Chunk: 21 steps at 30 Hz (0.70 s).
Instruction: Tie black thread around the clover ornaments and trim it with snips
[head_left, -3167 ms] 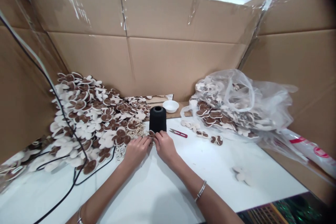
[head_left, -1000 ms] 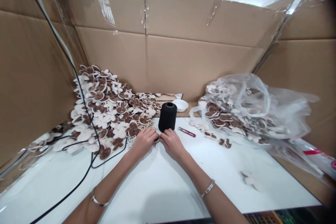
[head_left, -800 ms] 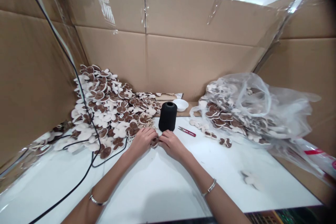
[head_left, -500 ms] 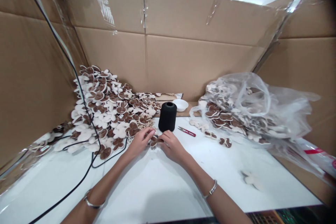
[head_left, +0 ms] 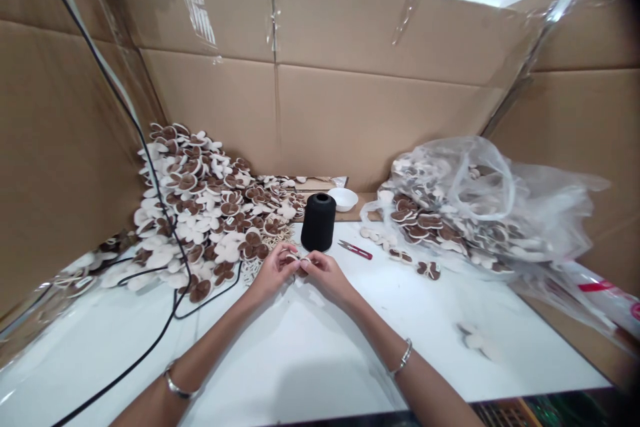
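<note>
Flower piece (head_left: 298,264), btwn L hand (head_left: 273,272), R hand (head_left: 326,276)

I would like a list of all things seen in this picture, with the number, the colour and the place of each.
thread cone: one, black, on the table ahead of the hands
bowl: one, white, behind the thread cone
thread snips: one, red and silver, right of the thread cone
flower-shaped pieces: many, brown and cream, piled left of the hands
plastic bag: one, clear, at right, holding more pieces
cable: one, black, at left, across the table
table: one, white, under these things
cardboard walls: three, brown, behind and beside the table
small piece: one, brown and cream, between the hands
left hand: one, holding the small piece
right hand: one, holding the small piece
bracelets: two, silver, one on each wrist
</note>
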Each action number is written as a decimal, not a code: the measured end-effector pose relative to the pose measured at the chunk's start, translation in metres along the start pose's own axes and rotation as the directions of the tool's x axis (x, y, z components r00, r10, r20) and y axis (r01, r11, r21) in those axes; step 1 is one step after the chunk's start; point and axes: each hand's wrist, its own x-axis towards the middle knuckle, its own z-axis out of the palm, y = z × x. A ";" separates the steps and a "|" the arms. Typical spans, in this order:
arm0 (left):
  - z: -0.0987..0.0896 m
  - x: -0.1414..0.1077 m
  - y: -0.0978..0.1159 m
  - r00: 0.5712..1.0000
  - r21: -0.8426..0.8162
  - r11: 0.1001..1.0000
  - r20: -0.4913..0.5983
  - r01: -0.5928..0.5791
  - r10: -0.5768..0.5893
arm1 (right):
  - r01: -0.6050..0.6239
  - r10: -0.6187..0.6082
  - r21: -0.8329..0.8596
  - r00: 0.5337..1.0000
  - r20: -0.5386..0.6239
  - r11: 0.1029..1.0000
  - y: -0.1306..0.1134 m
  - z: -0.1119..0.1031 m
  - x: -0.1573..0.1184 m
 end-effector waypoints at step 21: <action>0.004 -0.001 0.003 0.991 0.072 0.997 -0.131 0.004 0.005 | 0.011 -0.006 0.115 0.999 -0.049 0.993 0.008 0.000 0.003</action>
